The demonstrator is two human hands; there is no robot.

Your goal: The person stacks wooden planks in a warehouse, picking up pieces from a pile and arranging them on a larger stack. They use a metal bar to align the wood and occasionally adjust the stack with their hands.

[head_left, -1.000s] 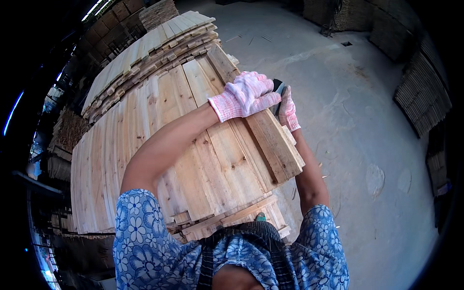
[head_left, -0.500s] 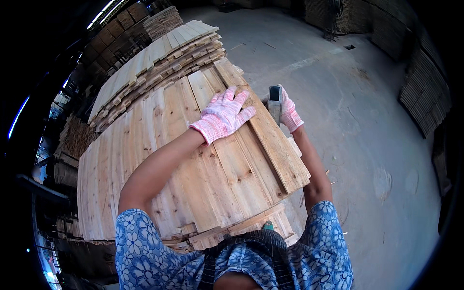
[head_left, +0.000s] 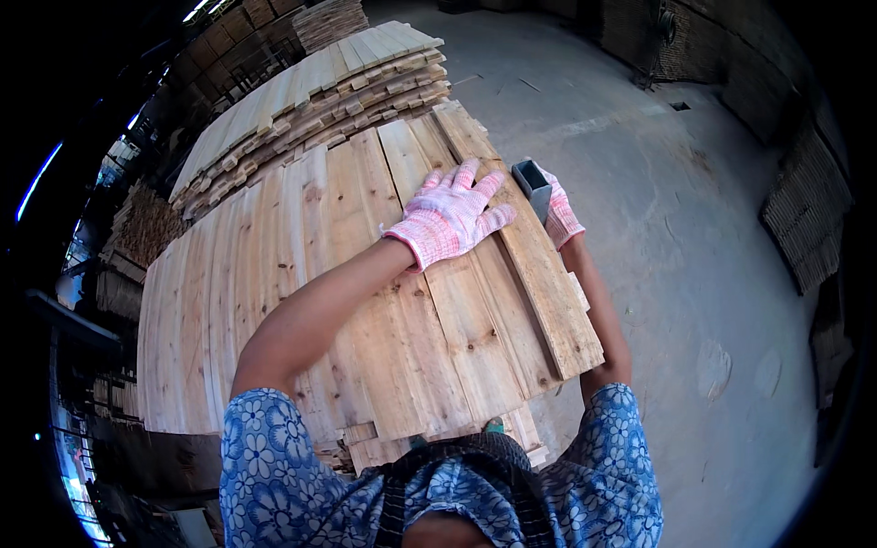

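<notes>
My left hand (head_left: 454, 216), in a pink-and-white knit glove, lies with spread fingers on the top layer of pale wooden planks (head_left: 356, 265). Its fingertips reach onto the raised board (head_left: 545, 283) along the stack's right side. On the outer side of that board, my right hand (head_left: 565, 212), gloved alike, is closed around a grey rectangular metal tube (head_left: 536, 190). The tube's hollow end faces up, and it is at the board's right edge; whether they touch I cannot tell. Most of my right hand's fingers are hidden behind the tube.
Beyond the planks rises a higher stack of layered boards (head_left: 320, 87). Grey concrete floor (head_left: 658, 274) stretches to the right, with leaning slatted panels (head_left: 808, 215) at its far side. Further wood piles stand at the left and back.
My right hand has brought the metal tube closer to the raised board's edge and tilted it. My left hand keeps its place on the planks. The whole view has shifted slightly.
</notes>
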